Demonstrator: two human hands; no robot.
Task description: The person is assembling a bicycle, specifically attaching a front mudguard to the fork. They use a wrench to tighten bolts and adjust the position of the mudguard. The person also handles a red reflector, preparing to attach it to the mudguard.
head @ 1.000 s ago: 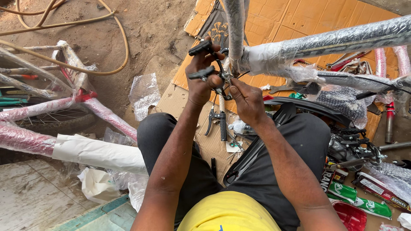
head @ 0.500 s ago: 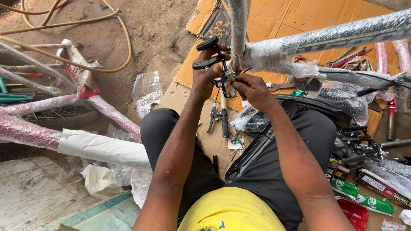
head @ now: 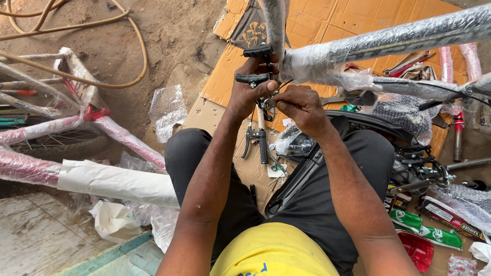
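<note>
Beyond the grip, a plastic-wrapped bicycle frame tube (head: 409, 38) crosses above flattened cardboard (head: 317, 20). The left hand (head: 250, 94) is closed around a brake caliper (head: 258, 79) with black pads, just beside the tube's end. The right hand (head: 302, 105) pinches small hardware at the caliper's lower part, touching it. A loose brake lever (head: 258, 143) lies below both hands.

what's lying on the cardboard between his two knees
In the head view, a black brake lever lies on the cardboard between the knees, with a crumpled clear plastic bag beside it.
</note>
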